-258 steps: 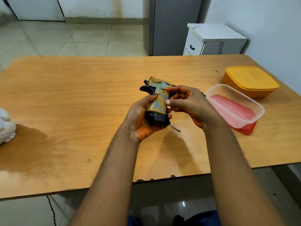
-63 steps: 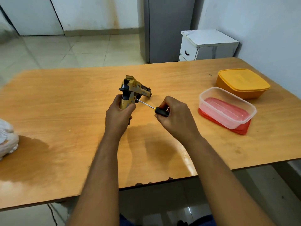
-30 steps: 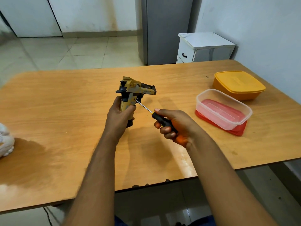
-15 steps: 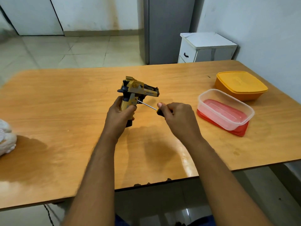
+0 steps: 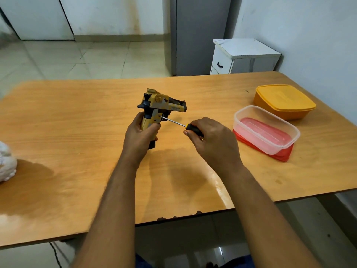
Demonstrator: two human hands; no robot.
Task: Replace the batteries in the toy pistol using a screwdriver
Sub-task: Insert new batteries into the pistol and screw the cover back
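1. My left hand [image 5: 139, 135] grips the handle of the toy pistol [image 5: 160, 105], fingers curled round it and the thumb across the near side. The pistol stands upright above the middle of the table [image 5: 77, 122], barrel pointing right.
2. My right hand [image 5: 213, 140] holds the screwdriver [image 5: 179, 124], thumb and fingers clamped on its black handle (most of the handle is hidden under my hand).
3. The thin metal shaft runs up and to the left from my right hand, and its tip touches the side of the pistol's handle, just above my left thumb.
4. I cannot tell whether the butt of the pistol rests on the table or sits just clear of it.
5. To the right on the table stands a clear tub [image 5: 266, 130] on top of a red lid [image 5: 286, 156], well apart from my hands.
6. Just behind the tub sits a closed orange box [image 5: 284, 101].
7. At the far left edge of the table lies something white [image 5: 6, 165], cut off by the frame.
8. Beyond the table stands a small white cabinet [image 5: 245, 55] against the wall.
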